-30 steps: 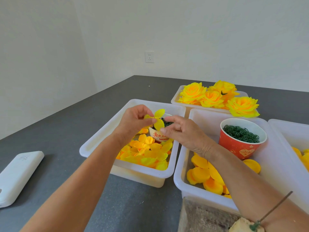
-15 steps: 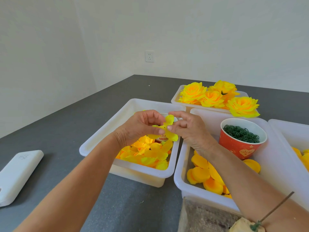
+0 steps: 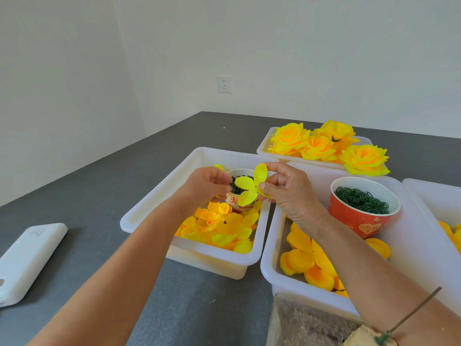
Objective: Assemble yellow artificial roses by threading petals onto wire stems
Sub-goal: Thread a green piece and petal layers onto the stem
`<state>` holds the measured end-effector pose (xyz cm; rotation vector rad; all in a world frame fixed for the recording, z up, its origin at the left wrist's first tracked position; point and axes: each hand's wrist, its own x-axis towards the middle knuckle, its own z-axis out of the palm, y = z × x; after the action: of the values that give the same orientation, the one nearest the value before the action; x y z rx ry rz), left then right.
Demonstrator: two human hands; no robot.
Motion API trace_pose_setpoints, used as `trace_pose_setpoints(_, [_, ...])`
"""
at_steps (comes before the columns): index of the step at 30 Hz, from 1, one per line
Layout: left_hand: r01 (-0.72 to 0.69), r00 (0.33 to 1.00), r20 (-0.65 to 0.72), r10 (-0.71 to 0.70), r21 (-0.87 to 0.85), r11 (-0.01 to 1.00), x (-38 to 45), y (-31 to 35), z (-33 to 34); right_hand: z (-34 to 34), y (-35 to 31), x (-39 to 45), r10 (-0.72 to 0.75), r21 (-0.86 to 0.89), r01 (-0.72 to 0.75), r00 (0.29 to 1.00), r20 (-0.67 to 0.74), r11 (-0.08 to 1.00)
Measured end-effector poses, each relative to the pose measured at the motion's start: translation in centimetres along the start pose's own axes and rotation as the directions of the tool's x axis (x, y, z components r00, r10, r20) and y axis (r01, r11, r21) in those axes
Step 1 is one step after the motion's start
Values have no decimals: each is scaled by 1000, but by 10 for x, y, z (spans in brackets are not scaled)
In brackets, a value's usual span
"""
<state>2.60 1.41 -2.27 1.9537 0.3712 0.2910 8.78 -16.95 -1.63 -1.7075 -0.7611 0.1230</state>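
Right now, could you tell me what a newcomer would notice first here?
Probably the bright yellow petal piece held up at centre between the left hand and right hand. Next, the finished yellow roses heaped in the far tray, and the red cup of green rings on the right.

White power bank [image 3: 27, 262] on grey table [image 3: 104, 196]; wall socket [image 3: 224, 84] on white wall.

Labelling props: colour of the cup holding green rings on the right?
Red cup, white inside, gold heart print; head view.
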Motion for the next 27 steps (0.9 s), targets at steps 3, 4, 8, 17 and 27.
trace_pose_setpoints(3, [84, 989, 73, -127, 432, 898, 2, -11, -1, -1, -1, -1, 6, 15, -7, 1000, 26, 1000])
trace_pose_setpoints(4, [102, 976, 121, -180, 477, 873, 2, -12, -1, -1, -2, -2, 3, 18, -4, 999, 43, 1000])
trace_pose_setpoints(8, [68, 889, 313, -333, 629, 774, -2, -7, 1, 0, -3, -3, -1, 23, -1, 997, 75, 1000])
trace_pose_setpoints(17, [37, 942, 260, -214, 554, 832, -2, -10, -2, 0, -3, -3, -4, 27, 1, 994, 106, 1000])
trace_pose_setpoints(27, [143, 989, -59, -135, 175, 974, 1, -5, -9, -1, -2, -2, 16, 144, -19, 1000, 25, 989])
